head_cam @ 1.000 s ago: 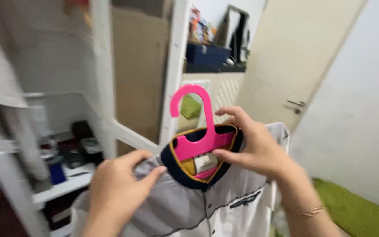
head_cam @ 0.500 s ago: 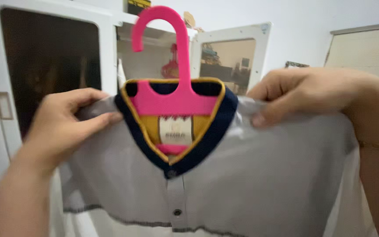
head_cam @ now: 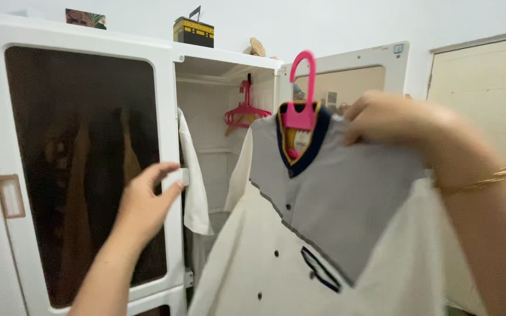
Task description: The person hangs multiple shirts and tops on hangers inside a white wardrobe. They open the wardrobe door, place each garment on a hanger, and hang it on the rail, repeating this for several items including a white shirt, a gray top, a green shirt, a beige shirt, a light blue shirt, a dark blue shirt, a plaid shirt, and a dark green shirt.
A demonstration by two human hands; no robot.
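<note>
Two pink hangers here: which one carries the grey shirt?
The near pink hanger, gripped through the shirt by the right hand. The other hanger hangs inside the wardrobe.

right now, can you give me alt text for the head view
The right hand holds up a grey-and-cream shirt on a pink hanger before an open white wardrobe. The left hand touches the edge of its dark-glass door; another pink hanger hangs inside.

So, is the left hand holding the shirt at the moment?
No, the left hand is at the wardrobe door; only the right hand holds the shirt.
</note>
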